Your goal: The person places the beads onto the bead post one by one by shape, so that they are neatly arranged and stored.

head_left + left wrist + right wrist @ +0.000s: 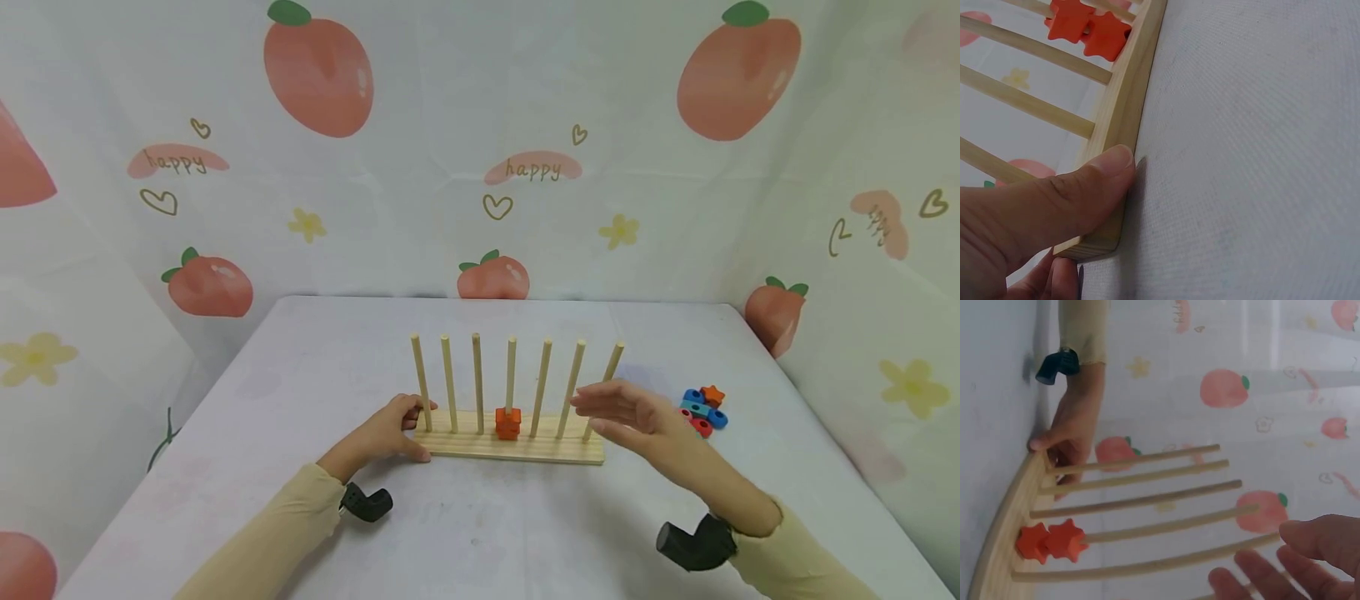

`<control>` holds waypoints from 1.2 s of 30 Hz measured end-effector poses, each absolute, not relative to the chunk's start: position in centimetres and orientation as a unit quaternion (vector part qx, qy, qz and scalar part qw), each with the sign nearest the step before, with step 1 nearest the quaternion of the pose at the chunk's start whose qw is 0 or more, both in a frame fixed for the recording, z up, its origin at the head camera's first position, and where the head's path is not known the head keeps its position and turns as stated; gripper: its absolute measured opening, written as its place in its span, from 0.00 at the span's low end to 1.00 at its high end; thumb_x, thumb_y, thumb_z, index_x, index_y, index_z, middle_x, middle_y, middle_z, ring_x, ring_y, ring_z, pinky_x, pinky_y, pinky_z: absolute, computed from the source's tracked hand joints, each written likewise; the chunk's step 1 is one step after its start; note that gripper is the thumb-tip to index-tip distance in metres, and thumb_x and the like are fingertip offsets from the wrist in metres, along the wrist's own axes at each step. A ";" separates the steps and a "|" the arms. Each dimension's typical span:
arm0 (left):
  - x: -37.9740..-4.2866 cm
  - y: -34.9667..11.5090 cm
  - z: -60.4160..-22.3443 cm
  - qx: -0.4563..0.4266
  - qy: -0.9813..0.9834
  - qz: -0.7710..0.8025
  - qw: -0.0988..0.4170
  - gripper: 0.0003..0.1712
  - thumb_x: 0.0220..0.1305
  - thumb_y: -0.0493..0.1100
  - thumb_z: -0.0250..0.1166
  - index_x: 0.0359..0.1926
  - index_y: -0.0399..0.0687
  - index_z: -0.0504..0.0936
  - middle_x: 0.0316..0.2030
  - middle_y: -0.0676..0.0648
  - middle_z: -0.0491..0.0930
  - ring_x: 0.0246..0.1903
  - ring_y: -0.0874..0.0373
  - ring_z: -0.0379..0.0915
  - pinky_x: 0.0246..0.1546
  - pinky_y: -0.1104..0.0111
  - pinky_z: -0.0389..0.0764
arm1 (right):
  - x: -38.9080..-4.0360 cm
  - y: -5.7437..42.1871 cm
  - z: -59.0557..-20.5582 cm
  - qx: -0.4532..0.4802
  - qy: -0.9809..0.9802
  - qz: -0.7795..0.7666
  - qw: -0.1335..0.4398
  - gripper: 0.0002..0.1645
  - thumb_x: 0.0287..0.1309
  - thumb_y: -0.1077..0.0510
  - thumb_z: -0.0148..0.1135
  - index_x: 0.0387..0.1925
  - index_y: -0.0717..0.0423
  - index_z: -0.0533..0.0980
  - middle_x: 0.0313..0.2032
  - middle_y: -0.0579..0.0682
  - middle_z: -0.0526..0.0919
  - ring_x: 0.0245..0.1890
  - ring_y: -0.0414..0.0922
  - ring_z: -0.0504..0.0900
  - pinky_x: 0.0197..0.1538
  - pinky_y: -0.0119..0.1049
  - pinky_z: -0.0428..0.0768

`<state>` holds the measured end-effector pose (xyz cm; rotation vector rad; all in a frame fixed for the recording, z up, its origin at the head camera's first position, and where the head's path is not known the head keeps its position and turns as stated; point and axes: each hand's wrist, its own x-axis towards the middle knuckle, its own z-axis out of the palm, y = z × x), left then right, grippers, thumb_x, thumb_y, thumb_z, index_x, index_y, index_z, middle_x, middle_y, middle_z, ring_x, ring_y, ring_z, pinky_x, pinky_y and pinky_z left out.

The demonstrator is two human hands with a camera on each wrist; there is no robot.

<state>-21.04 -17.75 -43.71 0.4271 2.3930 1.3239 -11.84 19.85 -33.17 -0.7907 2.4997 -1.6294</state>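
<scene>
A wooden peg board [517,451] with several upright pegs stands on the table. Two orange star beads [1065,540] are stacked at the foot of its middle peg. My left hand [382,433] grips the board's left end, its thumb [1094,187] on the front edge and the other fingers round the end and behind it. At the far right pegs, my right hand [645,427] is raised with fingers extended and nothing held. In the right wrist view its fingertips [1250,565] overlap the pegs.
Right of the board lies a small pile of coloured beads: an orange star [712,396], blue beads [717,418] and red ones [701,427]. The white-covered table [480,533] meets a fruit-printed curtain [420,217] at the back and sides.
</scene>
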 end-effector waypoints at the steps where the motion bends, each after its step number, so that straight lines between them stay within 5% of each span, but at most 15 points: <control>1: -21.0 -17.7 -43.7 0.151 0.849 0.470 0.187 0.44 0.39 0.30 0.79 0.60 0.34 0.70 0.53 0.37 0.65 0.55 0.47 0.69 0.59 0.55 0.71 | -11.9 20.1 -33.0 -0.263 0.799 -0.540 0.008 0.18 0.66 0.65 0.56 0.56 0.62 0.71 0.53 0.51 0.82 0.53 0.39 0.81 0.51 0.29 0.79; 8: -21.0 -17.7 -43.6 0.147 0.849 0.471 0.190 0.44 0.39 0.30 0.79 0.61 0.35 0.70 0.53 0.38 0.65 0.56 0.46 0.68 0.61 0.54 0.70 | -12.2 22.8 -31.6 -0.292 0.708 -0.638 -0.084 0.23 0.63 0.77 0.48 0.57 0.62 0.70 0.49 0.43 0.84 0.50 0.38 0.83 0.50 0.24 0.78; 17: -21.0 -17.7 -43.6 0.147 0.853 0.466 0.186 0.44 0.39 0.30 0.79 0.60 0.35 0.71 0.52 0.38 0.65 0.56 0.47 0.68 0.60 0.53 0.71 | -14.7 27.0 -31.3 -0.272 0.654 -0.661 -0.247 0.22 0.63 0.73 0.53 0.59 0.74 0.66 0.49 0.51 0.85 0.48 0.41 0.84 0.52 0.26 0.78; 21: -21.0 -17.7 -43.6 0.142 0.852 0.469 0.186 0.44 0.39 0.29 0.79 0.60 0.35 0.71 0.52 0.38 0.65 0.56 0.46 0.69 0.60 0.53 0.70 | -16.2 28.6 -32.0 -0.255 0.654 -0.655 -0.278 0.23 0.63 0.73 0.53 0.60 0.73 0.66 0.50 0.51 0.84 0.48 0.41 0.83 0.52 0.25 0.77; 30: -20.9 -17.7 -43.5 0.140 0.853 0.468 0.184 0.44 0.38 0.29 0.79 0.60 0.35 0.71 0.53 0.38 0.65 0.56 0.46 0.69 0.60 0.53 0.71 | -18.8 31.9 -34.9 -0.130 0.782 -0.553 -0.258 0.26 0.66 0.69 0.53 0.64 0.57 0.67 0.52 0.32 0.79 0.50 0.29 0.78 0.49 0.15 0.73; 33: -20.9 -17.7 -43.6 0.147 0.852 0.467 0.186 0.43 0.39 0.29 0.79 0.60 0.34 0.71 0.52 0.38 0.65 0.56 0.45 0.70 0.60 0.54 0.71 | -19.4 33.4 -36.0 -0.077 0.830 -0.510 -0.212 0.26 0.68 0.61 0.54 0.66 0.55 0.66 0.50 0.27 0.75 0.48 0.23 0.74 0.46 0.13 0.72; 36: -21.0 -17.7 -43.6 0.153 0.851 0.467 0.187 0.43 0.39 0.30 0.79 0.60 0.34 0.71 0.52 0.37 0.65 0.56 0.45 0.70 0.59 0.54 0.72 | -19.6 34.7 -36.7 -0.033 0.871 -0.470 -0.142 0.29 0.70 0.52 0.52 0.68 0.57 0.62 0.53 0.33 0.74 0.46 0.22 0.70 0.46 0.18 0.74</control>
